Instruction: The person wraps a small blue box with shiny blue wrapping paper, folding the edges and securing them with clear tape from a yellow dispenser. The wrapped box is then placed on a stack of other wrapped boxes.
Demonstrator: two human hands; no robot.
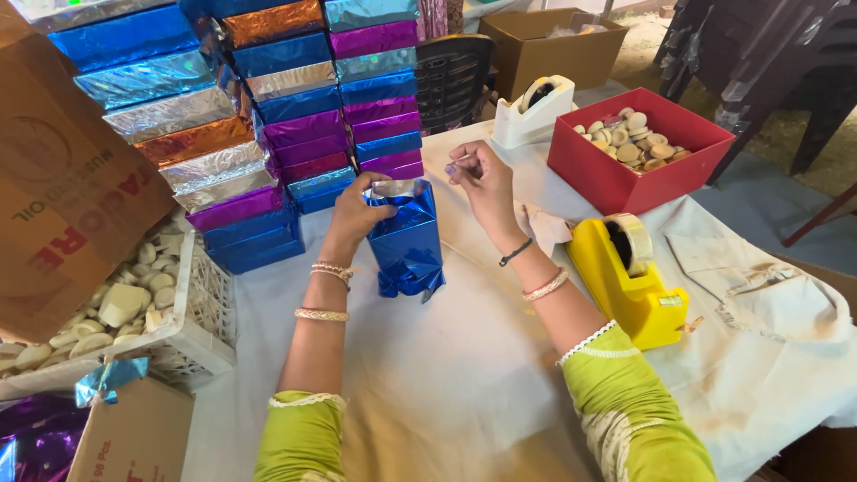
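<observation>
A small box half wrapped in shiny blue foil (406, 236) stands on end on the white-covered table (446, 375). My left hand (357, 214) grips its upper left side, fingers pressing the foil's open top flap. My right hand (482, 178) hovers just right of the box top, fingertips pinched on a small strip of clear tape (461, 159). Both wrists wear bangles, and the sleeves are light green.
A yellow tape dispenser (629, 281) sits by my right forearm, a white one (533, 112) farther back. A red box of pale round pieces (638, 147) stands at right. Stacks of foil-wrapped boxes (268, 116) rise behind. A white crate of pale pieces (134, 303) and cardboard boxes sit left.
</observation>
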